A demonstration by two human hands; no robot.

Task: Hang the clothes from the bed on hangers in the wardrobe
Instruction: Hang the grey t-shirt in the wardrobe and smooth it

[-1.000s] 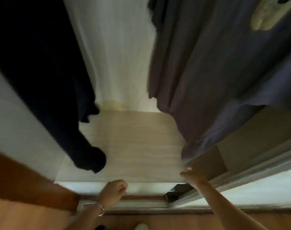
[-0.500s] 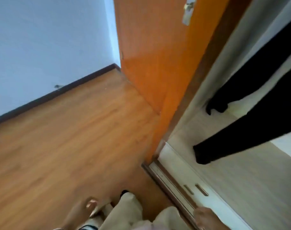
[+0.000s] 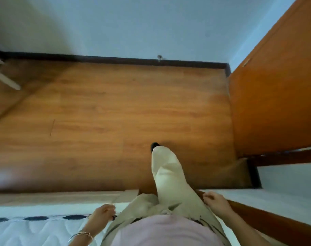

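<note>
Hands empty, at hip level over wood floor [image 3: 105,110].
Left hand [image 3: 102,216] loosely curled, bracelet [image 3: 80,236] on wrist, beside bed [image 3: 27,228]; right hand [image 3: 217,203] loosely curled, holding nothing.

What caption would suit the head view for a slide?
Person mid-step on the wooden floor between bed and orange door, left hand and right hand empty.

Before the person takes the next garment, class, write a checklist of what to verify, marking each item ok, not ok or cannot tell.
1. Left hand free of clothing: ok.
2. Right hand free: ok.
3. Brown wooden floor ahead free of obstacles: ok.
4. White quilted bed within reach, at lower left: ok.
5. Clothes left on the bed: cannot tell, only a strip shows.
6. Orange wooden door standing open: ok.
</note>
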